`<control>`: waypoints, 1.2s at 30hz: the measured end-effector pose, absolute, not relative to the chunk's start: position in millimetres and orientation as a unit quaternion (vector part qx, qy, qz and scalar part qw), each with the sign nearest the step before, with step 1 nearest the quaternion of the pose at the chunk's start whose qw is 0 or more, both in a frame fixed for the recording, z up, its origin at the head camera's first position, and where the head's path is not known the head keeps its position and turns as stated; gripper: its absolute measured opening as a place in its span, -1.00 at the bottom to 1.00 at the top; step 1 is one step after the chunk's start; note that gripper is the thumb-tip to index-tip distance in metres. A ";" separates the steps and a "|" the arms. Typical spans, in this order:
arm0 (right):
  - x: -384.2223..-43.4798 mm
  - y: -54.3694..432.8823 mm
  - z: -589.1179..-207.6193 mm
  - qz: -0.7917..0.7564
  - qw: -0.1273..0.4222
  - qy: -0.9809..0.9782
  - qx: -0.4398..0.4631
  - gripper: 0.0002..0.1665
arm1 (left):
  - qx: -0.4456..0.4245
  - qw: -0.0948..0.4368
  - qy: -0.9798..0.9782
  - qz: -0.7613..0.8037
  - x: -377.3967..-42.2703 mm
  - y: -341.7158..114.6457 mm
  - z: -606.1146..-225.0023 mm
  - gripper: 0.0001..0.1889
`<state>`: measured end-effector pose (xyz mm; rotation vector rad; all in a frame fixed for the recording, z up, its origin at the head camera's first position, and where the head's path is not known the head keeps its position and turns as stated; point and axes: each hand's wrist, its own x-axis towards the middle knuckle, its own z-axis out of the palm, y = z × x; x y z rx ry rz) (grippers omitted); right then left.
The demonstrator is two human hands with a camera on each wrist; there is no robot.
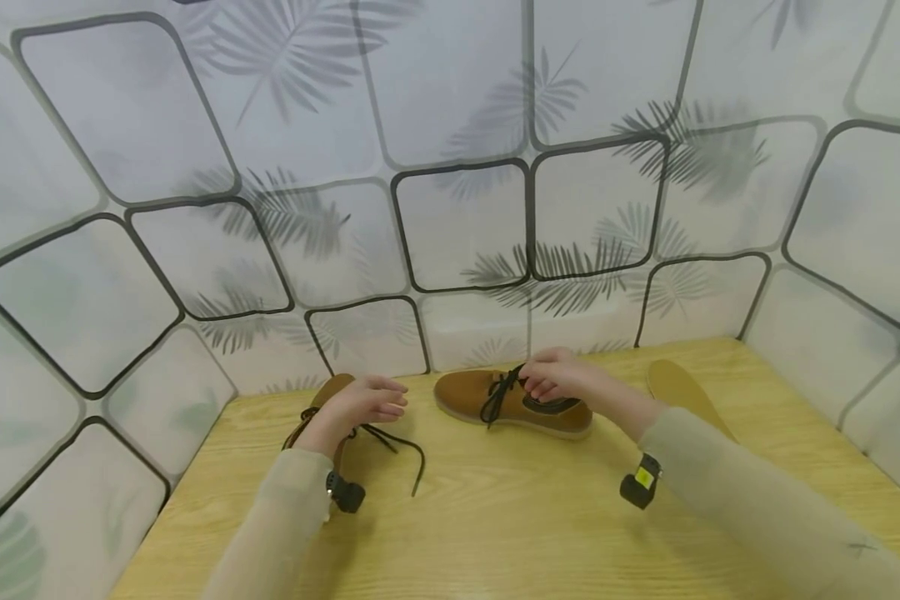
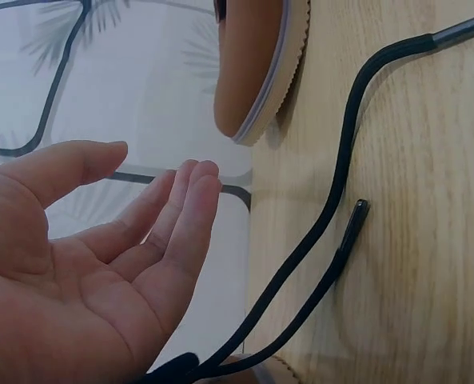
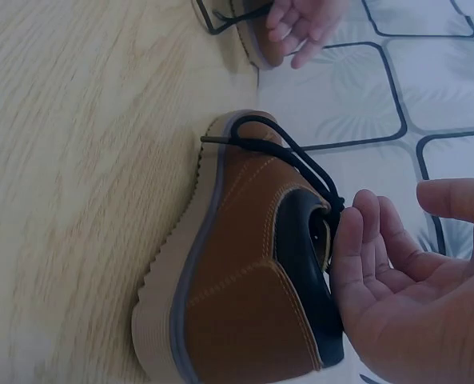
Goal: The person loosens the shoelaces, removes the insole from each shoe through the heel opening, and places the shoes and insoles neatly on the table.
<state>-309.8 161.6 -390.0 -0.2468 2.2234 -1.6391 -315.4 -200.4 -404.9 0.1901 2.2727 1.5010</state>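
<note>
Two brown shoes with black laces are on the table. The right-hand shoe [image 1: 465, 393] lies sideways, toe to the left, its lace tied in a bow [image 1: 499, 397]. My right hand [image 1: 558, 377] hovers at its opening with loosely bent fingers and nothing held; in the right wrist view the fingertips [image 3: 350, 232] are close to the dark collar [image 3: 304, 276], and I cannot tell if they touch. Over the left-hand shoe [image 1: 335, 387] is my left hand [image 1: 360, 406], palm inward, fingers relaxed and holding nothing. Loose lace ends [image 2: 344, 160] trail from that shoe onto the wood.
A tan insole [image 1: 682, 392] lies at the right rear of the wooden table [image 1: 457, 517], partly hidden by the right sleeve. Patterned white fabric [image 1: 457, 225] stands around the back and sides. Each wrist wears a small black camera [image 1: 640, 483].
</note>
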 end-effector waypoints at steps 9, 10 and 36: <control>-299.0 191.9 -382.8 -0.555 0.159 0.811 -0.099 -0.47 | 0.070 0.204 0.810 0.545 -318.5 -195.7 -412.4 -0.53; -297.9 195.1 -382.7 -0.551 0.157 0.814 -0.099 -0.48 | 0.068 0.203 0.809 0.548 -318.8 -195.0 -413.2 -0.54; -297.9 239.4 -413.1 -0.576 0.157 0.802 -0.029 -0.53 | 0.038 0.198 0.795 0.573 -321.0 -168.6 -438.4 -0.52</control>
